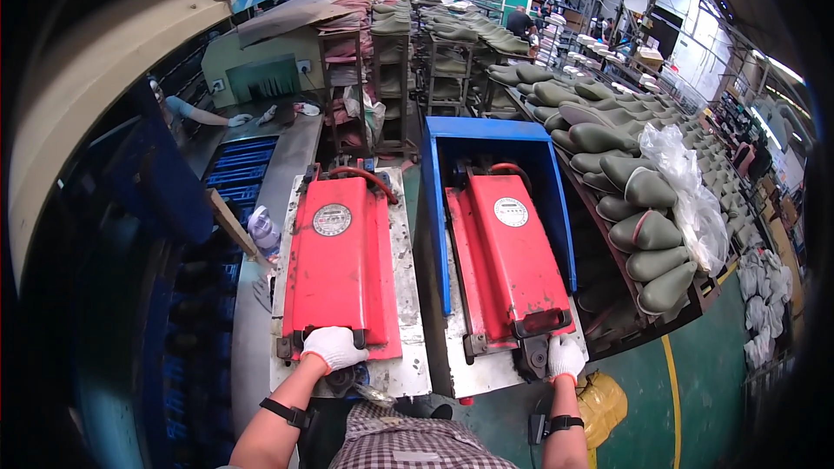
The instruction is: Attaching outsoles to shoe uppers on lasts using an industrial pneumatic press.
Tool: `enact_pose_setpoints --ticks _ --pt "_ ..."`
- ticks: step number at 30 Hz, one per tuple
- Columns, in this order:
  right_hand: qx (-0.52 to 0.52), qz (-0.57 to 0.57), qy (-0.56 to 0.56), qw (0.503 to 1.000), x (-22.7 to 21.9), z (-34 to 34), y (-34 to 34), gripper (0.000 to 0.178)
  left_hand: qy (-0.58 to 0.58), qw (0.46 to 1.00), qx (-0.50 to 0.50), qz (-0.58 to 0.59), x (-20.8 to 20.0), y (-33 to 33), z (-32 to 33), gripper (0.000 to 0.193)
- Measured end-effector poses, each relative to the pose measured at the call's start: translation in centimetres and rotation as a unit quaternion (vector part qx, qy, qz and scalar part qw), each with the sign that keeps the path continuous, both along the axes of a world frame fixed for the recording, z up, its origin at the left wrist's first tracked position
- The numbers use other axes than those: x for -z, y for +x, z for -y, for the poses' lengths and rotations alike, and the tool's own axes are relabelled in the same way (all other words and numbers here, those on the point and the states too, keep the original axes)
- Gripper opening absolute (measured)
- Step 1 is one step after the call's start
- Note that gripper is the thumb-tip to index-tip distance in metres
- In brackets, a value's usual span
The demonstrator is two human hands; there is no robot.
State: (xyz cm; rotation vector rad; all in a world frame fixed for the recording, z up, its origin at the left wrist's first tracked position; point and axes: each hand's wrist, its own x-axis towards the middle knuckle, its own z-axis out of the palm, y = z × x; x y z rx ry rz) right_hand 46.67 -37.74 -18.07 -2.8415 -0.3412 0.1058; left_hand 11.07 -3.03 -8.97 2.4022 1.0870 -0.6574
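Note:
Two red press lids lie side by side in front of me, each with a round gauge on top. My left hand (334, 347), in a white glove, grips the black handle at the near end of the left red press lid (339, 265). In the same kind of glove, my right hand (565, 357) is closed on the black handle at the near end of the right red press lid (512, 260). Both lids are down on their metal bases (408, 295). A blue guard wall (439, 208) rises between the two presses and wraps around the right one.
A long slanted rack (643, 234) of olive-green boot shapes runs along my right, with a clear plastic bag (691, 195) on it. Shelving carts (391, 61) with more green pieces stand farther back. Another person's gloved hand (236, 120) rests on a bench at far left. Green floor with a yellow line (673, 391) lies right.

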Motion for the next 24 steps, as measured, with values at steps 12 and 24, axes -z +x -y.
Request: enact_pose_setpoints --ticks 12,24 --pt "-0.005 0.018 0.001 1.0 0.4 0.3 0.4 0.043 -0.002 1.0 0.016 0.001 0.2 0.4 0.0 0.058" --pt "-0.005 -0.011 0.013 1.0 0.4 0.2 0.5 0.044 0.007 1.0 0.004 0.024 0.4 0.0 0.0 0.063"
